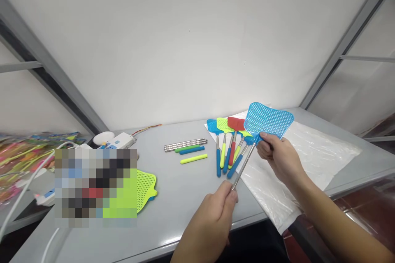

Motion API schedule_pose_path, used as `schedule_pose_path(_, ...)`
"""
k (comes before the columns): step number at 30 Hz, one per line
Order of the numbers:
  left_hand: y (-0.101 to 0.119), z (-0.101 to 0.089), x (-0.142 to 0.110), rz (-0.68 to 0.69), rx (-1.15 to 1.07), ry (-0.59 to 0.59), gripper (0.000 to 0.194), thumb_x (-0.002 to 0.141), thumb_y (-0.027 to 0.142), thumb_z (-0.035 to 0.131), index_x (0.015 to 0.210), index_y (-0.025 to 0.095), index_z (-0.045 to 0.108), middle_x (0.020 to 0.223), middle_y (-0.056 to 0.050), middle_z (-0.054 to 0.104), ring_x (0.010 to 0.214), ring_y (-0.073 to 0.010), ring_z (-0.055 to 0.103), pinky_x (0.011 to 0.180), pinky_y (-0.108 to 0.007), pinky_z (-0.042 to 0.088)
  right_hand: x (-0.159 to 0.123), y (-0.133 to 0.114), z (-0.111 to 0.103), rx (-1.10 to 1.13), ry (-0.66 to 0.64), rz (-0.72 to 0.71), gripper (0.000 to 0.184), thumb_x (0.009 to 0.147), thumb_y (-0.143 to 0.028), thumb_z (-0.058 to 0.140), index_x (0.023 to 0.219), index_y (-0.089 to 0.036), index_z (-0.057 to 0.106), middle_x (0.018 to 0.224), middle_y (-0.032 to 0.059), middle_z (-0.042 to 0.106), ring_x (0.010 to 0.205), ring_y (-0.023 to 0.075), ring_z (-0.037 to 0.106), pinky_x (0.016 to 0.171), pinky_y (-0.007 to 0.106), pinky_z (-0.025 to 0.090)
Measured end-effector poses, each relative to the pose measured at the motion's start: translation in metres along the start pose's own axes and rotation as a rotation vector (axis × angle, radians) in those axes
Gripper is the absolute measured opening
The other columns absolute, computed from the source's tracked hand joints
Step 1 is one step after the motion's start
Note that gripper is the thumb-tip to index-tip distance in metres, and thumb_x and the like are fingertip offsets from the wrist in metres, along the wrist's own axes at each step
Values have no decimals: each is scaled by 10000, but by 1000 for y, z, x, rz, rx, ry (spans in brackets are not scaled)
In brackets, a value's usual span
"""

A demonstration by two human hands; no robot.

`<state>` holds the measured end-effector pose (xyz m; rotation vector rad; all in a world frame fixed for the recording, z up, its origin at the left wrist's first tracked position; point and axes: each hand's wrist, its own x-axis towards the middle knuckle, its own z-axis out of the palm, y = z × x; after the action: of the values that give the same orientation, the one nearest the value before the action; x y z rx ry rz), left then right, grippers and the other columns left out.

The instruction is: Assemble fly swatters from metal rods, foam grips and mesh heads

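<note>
A fly swatter (268,119) with a blue perforated head and a thin metal rod is held up over the table's front part. My left hand (212,218) is closed around the rod's lower end, hiding whatever handle is there. At the neck just under the blue head, my right hand (279,154) pinches it between thumb and fingers. Behind it, several swatters in blue, yellow-green and red (236,123) lie fanned out with coloured grips. To their left are metal rods (185,144), a green grip (188,148), a blue grip (191,150) and a yellow grip (194,159).
A white plastic sheet (308,152) covers the table's right part. At left, yellow-green swatter heads (145,187) lie beside a blurred-out patch. Power strips (120,141) with cables stand behind it, and bagged colourful items (27,160) lie at far left. A wall (185,49) closes the back.
</note>
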<state>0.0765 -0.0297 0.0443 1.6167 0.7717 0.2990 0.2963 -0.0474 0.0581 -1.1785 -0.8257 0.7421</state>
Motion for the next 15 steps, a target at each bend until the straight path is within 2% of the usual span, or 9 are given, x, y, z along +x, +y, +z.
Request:
schedule_pose_path(2, -1, 1, 1, 13, 15, -17, 392, 957, 551, 323, 892, 224, 527, 538, 78, 381, 417, -102, 421, 423, -195, 384, -5, 4, 4, 41, -12, 70, 455, 888, -485, 548, 564, -221, 367, 517, -75, 225, 468, 91, 171, 457, 277, 141)
schedule_pose_path(5, -4, 1, 4, 43, 35, -37, 401, 967, 551, 294, 914, 220, 515, 539, 78, 381, 422, -111, 428, 421, -203, 368, -22, 13, 19, -89, -179, 168, 421, 864, -550, 569, 653, -199, 471, 540, -74, 290, 479, 87, 227, 455, 254, 170)
schedule_pose_path(7, -2, -1, 5, 79, 81, -27, 387, 979, 531, 281, 894, 223, 499, 539, 74, 399, 438, -117, 439, 440, -209, 355, -29, 15, 24, -215, -292, 147, 431, 874, -556, 552, 663, -180, 526, 558, -52, 366, 504, 93, 296, 475, 252, 220)
schedule_pose_path(8, 1, -3, 5, 101, 119, -19, 378, 984, 519, 277, 875, 226, 491, 544, 70, 415, 451, -121, 448, 452, -213, 346, -28, 13, 24, -263, -303, 111, 452, 880, -560, 540, 644, -174, 542, 560, -40, 393, 516, 98, 322, 485, 256, 236)
schedule_pose_path(10, 9, -9, 6, 148, 222, 3, 368, 992, 494, 274, 833, 233, 479, 565, 59, 451, 491, -131, 463, 479, -221, 328, -19, 7, 16, -296, -212, 14, 478, 872, -570, 546, 611, -170, 568, 543, -27, 413, 513, 105, 338, 484, 267, 230)
schedule_pose_path(12, 20, -17, 6, 205, 338, 29, 361, 994, 468, 280, 807, 236, 486, 602, 44, 491, 545, -146, 483, 513, -231, 323, -6, -2, 4, -246, -56, -75, 455, 854, -561, 579, 611, -177, 583, 522, -31, 391, 495, 107, 311, 472, 278, 200)
schedule_pose_path(15, 35, -27, 9, 257, 481, 40, 346, 991, 436, 296, 807, 239, 513, 628, 30, 524, 584, -164, 501, 543, -244, 322, 6, -11, -11, -135, 67, -125, 425, 849, -534, 602, 602, -192, 557, 520, -41, 346, 486, 106, 267, 464, 287, 178)
